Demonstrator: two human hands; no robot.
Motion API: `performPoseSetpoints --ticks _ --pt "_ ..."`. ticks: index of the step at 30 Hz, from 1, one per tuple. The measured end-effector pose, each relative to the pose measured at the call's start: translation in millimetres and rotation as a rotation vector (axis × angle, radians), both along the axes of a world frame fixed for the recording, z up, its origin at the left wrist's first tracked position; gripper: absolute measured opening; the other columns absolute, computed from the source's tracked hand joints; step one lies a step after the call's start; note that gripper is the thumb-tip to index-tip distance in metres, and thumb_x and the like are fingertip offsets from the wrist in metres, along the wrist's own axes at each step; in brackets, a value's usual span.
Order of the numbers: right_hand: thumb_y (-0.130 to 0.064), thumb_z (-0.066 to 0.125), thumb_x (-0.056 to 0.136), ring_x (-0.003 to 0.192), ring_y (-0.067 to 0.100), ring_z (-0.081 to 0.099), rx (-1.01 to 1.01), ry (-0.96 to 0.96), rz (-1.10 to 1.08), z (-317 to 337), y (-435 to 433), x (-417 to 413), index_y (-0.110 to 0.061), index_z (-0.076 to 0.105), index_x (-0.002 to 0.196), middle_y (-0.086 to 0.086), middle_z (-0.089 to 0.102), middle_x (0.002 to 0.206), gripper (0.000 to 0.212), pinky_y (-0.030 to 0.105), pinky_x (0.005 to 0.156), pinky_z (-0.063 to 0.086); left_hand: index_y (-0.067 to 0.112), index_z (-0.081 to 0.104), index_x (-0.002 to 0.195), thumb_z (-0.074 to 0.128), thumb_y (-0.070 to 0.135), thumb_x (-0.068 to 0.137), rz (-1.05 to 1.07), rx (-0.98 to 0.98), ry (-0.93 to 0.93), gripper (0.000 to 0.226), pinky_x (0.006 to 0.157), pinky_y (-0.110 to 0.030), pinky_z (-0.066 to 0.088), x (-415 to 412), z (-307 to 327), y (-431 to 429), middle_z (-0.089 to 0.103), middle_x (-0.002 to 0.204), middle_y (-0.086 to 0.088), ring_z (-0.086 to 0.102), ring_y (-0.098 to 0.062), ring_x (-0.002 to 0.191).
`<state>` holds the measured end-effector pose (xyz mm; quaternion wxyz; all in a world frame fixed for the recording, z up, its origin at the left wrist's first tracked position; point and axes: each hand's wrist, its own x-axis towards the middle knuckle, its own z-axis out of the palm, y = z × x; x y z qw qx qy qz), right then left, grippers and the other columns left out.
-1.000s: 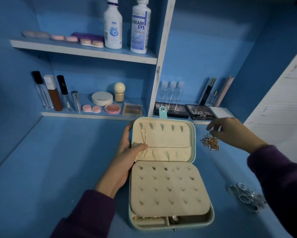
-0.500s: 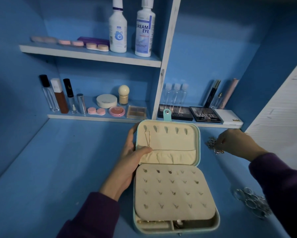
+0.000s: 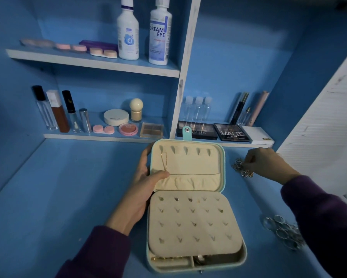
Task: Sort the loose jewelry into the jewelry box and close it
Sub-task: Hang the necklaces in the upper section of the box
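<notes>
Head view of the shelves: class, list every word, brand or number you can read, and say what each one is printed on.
"DREAM EYE": right white bottle, upper shelf.
"MATTE": dark palette, lower shelf.
"NUDES", less certain: second dark palette, to its left.
Too small or blurred to read: left white bottle label, cream compact, pink blush, white box.

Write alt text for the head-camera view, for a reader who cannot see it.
A person's left hand grips the raised lid of an open mint jewelry box on a blue surface; the right hand pinches a heap of chains beside it. Loose rings lie nearer the camera; cosmetics line the shelves behind.
</notes>
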<state>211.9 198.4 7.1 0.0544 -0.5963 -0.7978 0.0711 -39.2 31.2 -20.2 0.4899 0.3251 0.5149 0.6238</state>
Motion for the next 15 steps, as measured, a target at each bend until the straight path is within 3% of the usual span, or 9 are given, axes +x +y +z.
performPoseSetpoints --ticks 6,15 --pt "-0.01 0.066 0.078 0.061 0.012 0.051 0.009 0.332 -0.032 25 -7 -2 -0.004 0.061 0.069 0.007 0.064 0.068 0.011 0.017 0.048 0.036 0.042 0.044 0.124 0.056 -0.006 0.087 0.005 -0.016 0.005 0.062 0.053 -0.018 0.052 -1 -2 0 0.064 0.105 0.004 0.067 0.0 0.072" --pt "0.0 0.06 0.08 0.059 0.016 0.054 -0.059 0.688 -0.056 42 -7 -5 -0.003 0.059 0.073 0.008 0.063 0.065 0.008 0.026 0.057 0.043 0.039 0.043 0.13 0.057 -0.006 0.087 0.012 -0.024 -0.002 0.064 0.056 -0.018 0.052 -1 -3 1 0.064 0.109 0.002 0.066 -0.007 0.083"
